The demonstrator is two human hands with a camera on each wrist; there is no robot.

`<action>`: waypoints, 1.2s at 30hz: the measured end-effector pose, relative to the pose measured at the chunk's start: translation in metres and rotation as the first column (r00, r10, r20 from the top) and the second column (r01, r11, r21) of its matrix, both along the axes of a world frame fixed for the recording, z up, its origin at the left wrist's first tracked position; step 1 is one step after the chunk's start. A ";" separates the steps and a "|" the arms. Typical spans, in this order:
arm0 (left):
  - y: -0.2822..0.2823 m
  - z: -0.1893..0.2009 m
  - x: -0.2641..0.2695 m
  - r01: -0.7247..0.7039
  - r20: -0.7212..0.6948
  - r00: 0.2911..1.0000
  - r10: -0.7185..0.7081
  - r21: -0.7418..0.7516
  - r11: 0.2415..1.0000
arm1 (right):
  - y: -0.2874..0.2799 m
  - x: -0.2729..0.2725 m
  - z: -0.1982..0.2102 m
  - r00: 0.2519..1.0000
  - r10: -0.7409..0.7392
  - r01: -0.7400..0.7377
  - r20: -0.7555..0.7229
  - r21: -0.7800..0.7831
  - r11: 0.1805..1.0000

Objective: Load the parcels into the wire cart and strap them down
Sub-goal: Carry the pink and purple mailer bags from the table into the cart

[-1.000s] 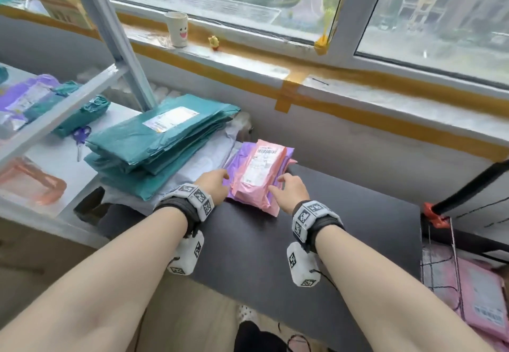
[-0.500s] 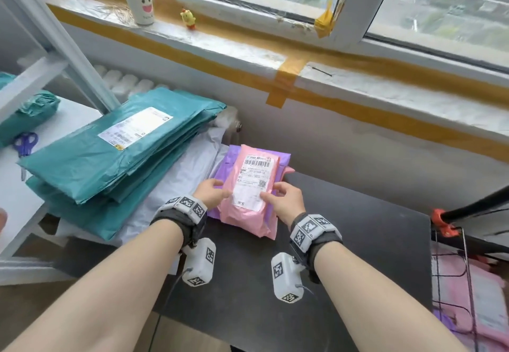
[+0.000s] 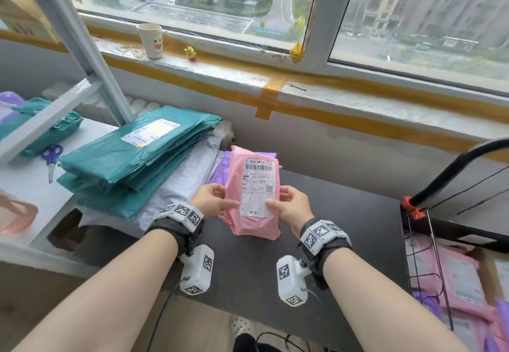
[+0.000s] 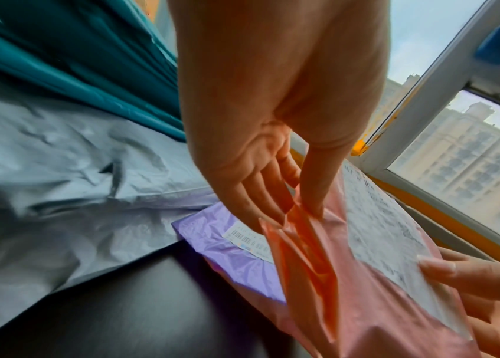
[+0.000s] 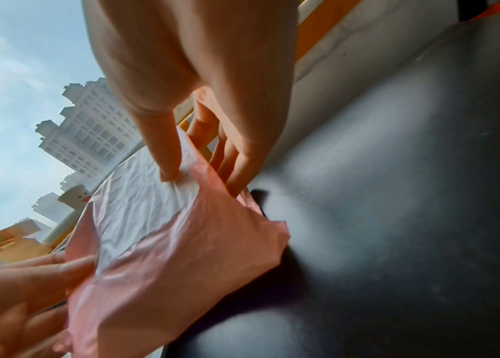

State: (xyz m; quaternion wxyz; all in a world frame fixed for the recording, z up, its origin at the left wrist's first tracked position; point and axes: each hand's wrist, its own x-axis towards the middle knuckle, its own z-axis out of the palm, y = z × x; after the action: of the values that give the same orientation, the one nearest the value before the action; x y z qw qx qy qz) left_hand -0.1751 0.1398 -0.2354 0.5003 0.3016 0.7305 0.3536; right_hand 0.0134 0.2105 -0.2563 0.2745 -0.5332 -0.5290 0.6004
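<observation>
A pink parcel with a white shipping label is lifted off the black table, tilted up toward me. My left hand pinches its left edge, thumb on top and fingers beneath. My right hand pinches its right edge, thumb on the label. A purple parcel lies flat on the table just behind and under the pink one. The wire cart stands at the right table end, with pink parcels inside.
A stack of teal parcels lies on a grey-white one at my left. Scissors lie on the white shelf. A paper cup and small yellow toy stand on the window sill. The cart's black handle arches at right.
Both hands closed on the pink parcel and lifted it off the purple one, tilting its label toward me. The view swung a little to the right.
</observation>
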 end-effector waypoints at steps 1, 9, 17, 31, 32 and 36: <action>-0.011 0.005 0.007 -0.008 0.010 1.000 0.008 0.019 1.000 | -0.011 0.007 0.003 1.000 -0.003 0.004 -0.013 0.014 1.000; -0.111 0.019 0.081 -0.021 0.058 0.998 0.015 0.109 0.994 | -0.123 0.087 0.029 0.993 -0.041 0.035 -0.114 -0.051 0.998; -0.163 0.047 0.205 0.161 0.130 0.977 -0.166 0.049 0.986 | -0.212 0.212 0.051 0.976 -0.193 0.195 -0.097 0.012 0.981; -0.124 0.036 0.449 0.362 0.030 0.931 -0.364 0.057 0.931 | -0.212 0.449 0.042 0.934 -0.347 0.338 0.081 0.103 0.935; -0.118 0.031 0.468 0.359 0.022 0.933 -0.360 0.046 0.932 | -0.204 0.468 0.036 0.939 -0.330 0.321 0.101 0.093 0.943; -0.093 0.011 0.534 0.355 -0.046 0.934 -0.355 -0.013 0.935 | -0.172 0.537 0.011 0.951 -0.270 0.263 0.151 0.064 0.963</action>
State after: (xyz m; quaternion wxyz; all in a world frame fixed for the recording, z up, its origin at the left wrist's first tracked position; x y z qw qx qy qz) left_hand 0.3587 0.0469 -0.2245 0.5389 0.4357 0.6767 0.2486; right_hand 0.5500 0.0385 -0.2456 0.3213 -0.6397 -0.4852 0.5021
